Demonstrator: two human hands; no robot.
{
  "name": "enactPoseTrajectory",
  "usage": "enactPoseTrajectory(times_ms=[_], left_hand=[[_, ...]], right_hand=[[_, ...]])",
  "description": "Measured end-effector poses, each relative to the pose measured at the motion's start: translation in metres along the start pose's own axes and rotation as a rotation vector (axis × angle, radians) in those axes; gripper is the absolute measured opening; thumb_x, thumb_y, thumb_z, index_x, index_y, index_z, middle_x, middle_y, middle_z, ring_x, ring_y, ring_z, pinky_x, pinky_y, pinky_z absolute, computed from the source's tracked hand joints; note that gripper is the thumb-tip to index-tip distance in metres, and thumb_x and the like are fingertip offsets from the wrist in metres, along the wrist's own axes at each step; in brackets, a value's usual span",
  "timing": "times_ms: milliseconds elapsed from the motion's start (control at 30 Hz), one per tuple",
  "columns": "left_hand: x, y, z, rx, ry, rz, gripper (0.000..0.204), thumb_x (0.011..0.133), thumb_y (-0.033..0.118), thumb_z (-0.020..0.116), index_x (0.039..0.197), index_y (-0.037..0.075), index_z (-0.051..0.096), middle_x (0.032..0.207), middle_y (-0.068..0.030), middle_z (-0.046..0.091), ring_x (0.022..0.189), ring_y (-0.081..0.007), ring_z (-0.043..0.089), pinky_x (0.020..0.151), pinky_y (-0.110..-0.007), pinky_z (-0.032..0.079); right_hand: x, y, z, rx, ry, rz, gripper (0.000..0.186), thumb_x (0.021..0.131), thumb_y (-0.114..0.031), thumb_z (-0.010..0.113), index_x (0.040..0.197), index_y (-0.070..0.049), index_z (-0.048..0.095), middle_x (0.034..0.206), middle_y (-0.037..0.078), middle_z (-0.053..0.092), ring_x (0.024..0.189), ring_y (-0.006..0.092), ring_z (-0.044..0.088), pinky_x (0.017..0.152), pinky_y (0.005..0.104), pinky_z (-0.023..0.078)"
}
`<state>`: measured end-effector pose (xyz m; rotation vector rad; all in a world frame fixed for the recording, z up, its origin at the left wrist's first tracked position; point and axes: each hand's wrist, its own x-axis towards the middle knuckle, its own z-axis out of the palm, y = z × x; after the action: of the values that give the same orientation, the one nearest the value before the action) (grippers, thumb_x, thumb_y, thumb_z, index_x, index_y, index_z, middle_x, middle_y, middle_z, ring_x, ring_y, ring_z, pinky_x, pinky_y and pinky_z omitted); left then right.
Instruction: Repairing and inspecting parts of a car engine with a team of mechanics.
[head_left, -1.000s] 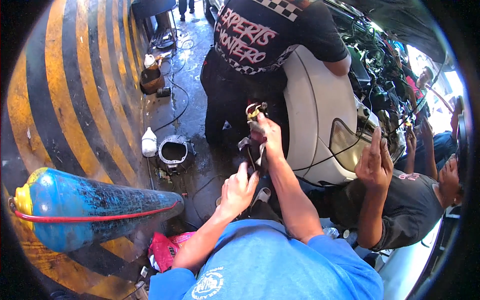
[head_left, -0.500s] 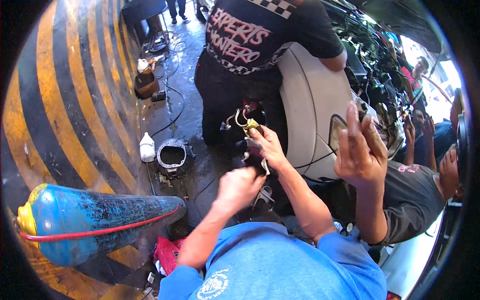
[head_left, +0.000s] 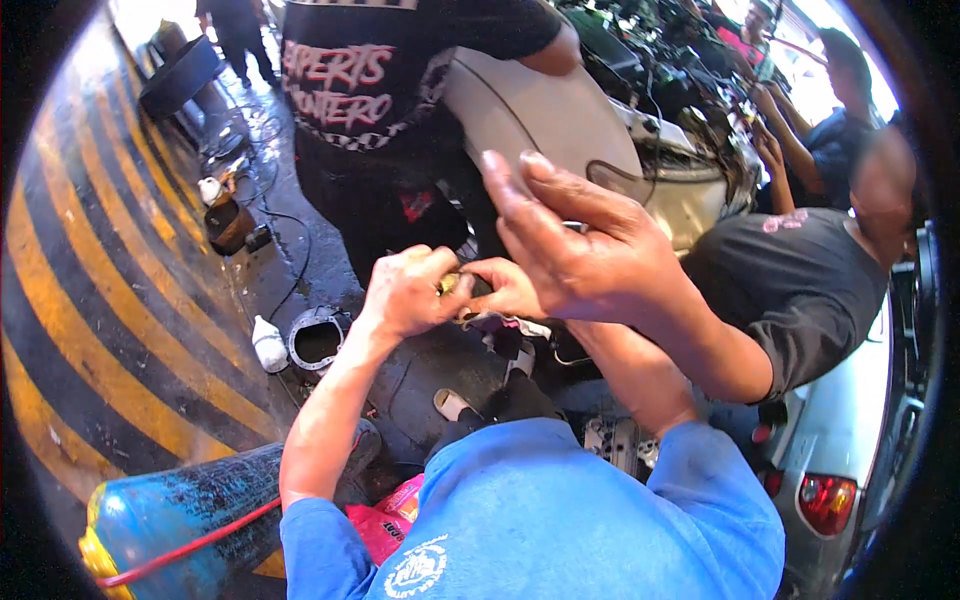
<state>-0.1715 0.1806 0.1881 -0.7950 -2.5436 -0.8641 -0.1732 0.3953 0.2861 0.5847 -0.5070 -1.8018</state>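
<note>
My two hands meet in front of my body. My left hand (head_left: 410, 290) is closed, its fingers wrapped over a small yellowish piece (head_left: 447, 285) that shows between thumb and fingers. Close against it, my right hand (head_left: 512, 288) is closed too, pinching the same piece from the other side. A crumpled, stained rag (head_left: 515, 325) hangs below my right hand. What kind of thing the yellowish piece is, I cannot make out. A co-worker's hand (head_left: 585, 235), fingers extended, reaches across above my right wrist and hides part of it.
A person in a black shirt (head_left: 350, 90) bends over a pale car fender (head_left: 540, 120). Beside me is another in a dark shirt (head_left: 800, 290). On the left lie a blue gas cylinder (head_left: 200, 520), a white bottle (head_left: 269, 345) and a round metal housing (head_left: 318, 340). An engine bay (head_left: 650, 60) gapes open.
My left hand has risen to the yellowish piece and closed on it beside my right hand. The co-worker's hand has swung left over my right wrist. My view has shifted rightward.
</note>
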Motion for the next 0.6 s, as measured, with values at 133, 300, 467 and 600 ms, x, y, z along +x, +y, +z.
enactPoseTrajectory(times_ms=[133,300,467,600], left_hand=[[0.008,0.012,0.002,-0.13,0.061,-0.028,0.025,0.082,0.03,0.073,0.081,0.008,0.062,0.07,-0.012,0.065,0.066,-0.0321,0.066,0.059,-0.042,0.052],[0.007,0.025,-0.002,-0.119,-0.042,-0.103,0.022,0.077,0.022,0.07,0.088,0.006,0.06,0.07,-0.014,0.064,0.069,-0.0356,0.066,0.06,-0.047,0.052],[0.007,0.016,-0.005,0.038,0.261,-0.1,0.014,0.078,0.017,0.072,0.076,0.011,0.06,0.065,-0.0105,0.06,0.06,-0.031,0.063,0.052,-0.042,0.051],[0.023,0.016,0.008,0.049,0.262,-0.06,0.013,0.077,0.017,0.071,0.075,0.012,0.059,0.063,-0.0108,0.058,0.057,-0.0316,0.062,0.05,-0.043,0.05]], right_hand=[[-0.024,0.056,0.04,0.736,0.058,0.171,0.028,0.096,-0.013,0.068,0.118,0.004,0.068,0.1,0.004,0.071,0.091,0.0113,0.067,0.083,0.0229,0.052],[-0.015,0.083,0.038,0.977,0.252,0.058,0.024,0.092,-0.001,0.069,0.115,0.007,0.069,0.103,0.01,0.072,0.099,0.0166,0.07,0.085,0.025,0.056],[-0.036,0.083,0.034,1.228,0.187,0.21,0.017,0.093,-0.001,0.066,0.106,0.007,0.07,0.098,0.012,0.071,0.097,0.0163,0.069,0.086,0.0289,0.055],[-0.036,0.048,0.007,1.114,0.297,0.247,0.016,0.09,-0.011,0.072,0.091,0.005,0.071,0.083,0.011,0.07,0.082,0.0177,0.069,0.077,0.0266,0.055]])
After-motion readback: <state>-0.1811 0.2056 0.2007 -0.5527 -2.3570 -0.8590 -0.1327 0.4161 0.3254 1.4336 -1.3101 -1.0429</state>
